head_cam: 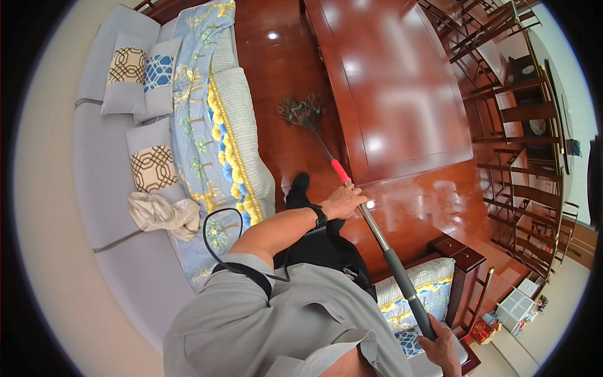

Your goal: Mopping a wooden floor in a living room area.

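A long-handled mop (372, 224) slants across the view, with a metal shaft, grey foam grips and a red collar. Its dark, stringy head (301, 110) is on the glossy reddish-brown wooden floor (268, 136), between the sofa and a low wooden table. Around the shaft just below the red collar is my left hand (344, 201), wearing a black wristband. My right hand (442, 343) grips the grey foam end, close to my right side. One black-shod foot (297, 184) stands behind the mop head, beside the sofa.
Along the left runs a grey sofa (108, 155) with a patterned cover, several cushions (153, 169) and a crumpled cloth (162, 214). The large polished table (395, 85) borders the mop on the right. Wooden chairs (527, 113) line the far right. A second covered seat (414, 292) is beside my right leg.
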Available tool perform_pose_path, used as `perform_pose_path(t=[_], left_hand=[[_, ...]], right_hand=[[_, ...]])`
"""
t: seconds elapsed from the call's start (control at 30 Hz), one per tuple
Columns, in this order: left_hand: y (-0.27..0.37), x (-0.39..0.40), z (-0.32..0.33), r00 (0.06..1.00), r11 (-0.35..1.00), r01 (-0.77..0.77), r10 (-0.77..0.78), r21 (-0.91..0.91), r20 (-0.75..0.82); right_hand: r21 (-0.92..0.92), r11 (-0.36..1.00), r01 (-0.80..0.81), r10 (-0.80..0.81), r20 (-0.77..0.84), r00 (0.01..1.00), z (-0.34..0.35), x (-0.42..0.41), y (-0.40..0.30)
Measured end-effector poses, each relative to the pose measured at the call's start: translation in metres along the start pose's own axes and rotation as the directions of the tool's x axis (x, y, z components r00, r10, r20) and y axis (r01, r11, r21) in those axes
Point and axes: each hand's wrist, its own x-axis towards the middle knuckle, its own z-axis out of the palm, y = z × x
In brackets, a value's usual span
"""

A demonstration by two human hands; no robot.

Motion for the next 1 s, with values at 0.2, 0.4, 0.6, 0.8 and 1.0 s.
perform_pose_path(t=[0.2,0.4,0.6,0.8,1.0], left_hand=[[0.070,0.026,0.050,0.994,1.000,-0.020,0.021,-0.009,0.107],[0.128,0.027,0.078,0.980,0.997,-0.073,0.067,0.025,0.189],[0.158,0.020,0.084,0.941,0.996,-0.052,0.071,-0.066,0.331],[0.135,-0.008,0.085,0.899,1.000,0.009,0.002,-0.022,0.438],[0.072,-0.052,0.086,0.931,0.984,0.159,-0.175,0.073,0.321]], right_hand=[[-0.098,0.995,0.022,-0.019,0.036,0.999,-0.051,-0.027,0.065],[-0.297,0.955,0.018,0.018,0.120,0.993,-0.090,-0.053,0.099],[-0.322,0.925,0.201,-0.190,0.068,0.979,-0.107,-0.050,0.147],[-0.267,0.938,0.222,-0.223,0.028,0.974,-0.086,-0.017,0.140],[-0.269,0.903,0.335,-0.328,0.070,0.942,-0.033,0.030,0.125]])
